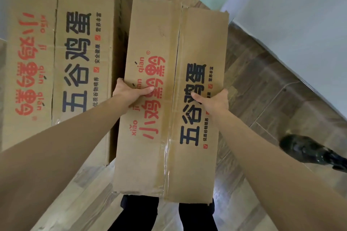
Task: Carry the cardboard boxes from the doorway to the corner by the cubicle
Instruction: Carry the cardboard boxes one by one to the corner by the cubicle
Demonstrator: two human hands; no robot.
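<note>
I hold a long cardboard box [169,47] with red and black print above the floor in front of my legs. My left hand [129,93] grips its left edge, thumb lying across the top. My right hand [214,100] grips the right edge, thumb on the top flap. Clear tape runs along the box's middle seam. A larger cardboard box [62,24] with the same print stands on the floor to the left, close beside the held one.
The wood-pattern floor [262,84] runs under everything. A white wall or panel [291,15] slants along the right. A dark shoe [308,151] of another person is on the floor at the right. My black trouser legs [142,212] show below the box.
</note>
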